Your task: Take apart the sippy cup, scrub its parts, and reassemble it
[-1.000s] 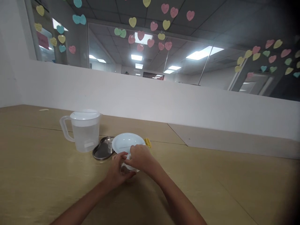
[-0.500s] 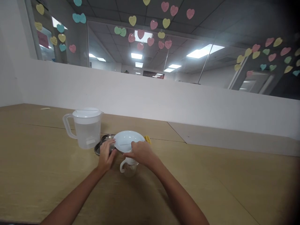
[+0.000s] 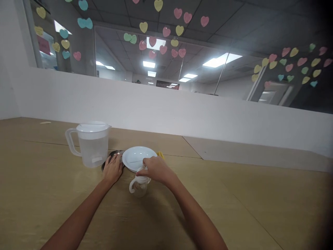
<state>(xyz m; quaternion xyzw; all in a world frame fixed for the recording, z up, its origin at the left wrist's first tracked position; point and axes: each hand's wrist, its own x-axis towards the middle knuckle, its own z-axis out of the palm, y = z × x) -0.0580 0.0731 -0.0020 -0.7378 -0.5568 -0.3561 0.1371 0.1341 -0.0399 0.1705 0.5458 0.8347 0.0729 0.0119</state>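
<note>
My left hand (image 3: 113, 169) lies over a shiny metal tray (image 3: 103, 167), fingers forward and slightly apart; whatever is under the fingers is hidden. My right hand (image 3: 157, 169) is closed, thumb and index finger pinching a small greyish piece (image 3: 144, 167) at the top of a small clear pot (image 3: 139, 191). That pot has a white curved handle and a white collar, and it stands upright on the table. A white plate (image 3: 139, 151) is just beyond it, between and past both hands.
A translucent lidded pitcher (image 3: 95, 149) stands left of the tray, its handle pointing left. Something yellow (image 3: 160, 155) shows behind the plate's right edge. The wooden table (image 3: 234, 201) runs back to a white wall (image 3: 145, 107) below a window with heart-shaped notes.
My left hand has shifted from the plate's left rim onto the tray, its fingers now lower. The right hand keeps its pinch above the pot. The whole view has drifted slightly.
</note>
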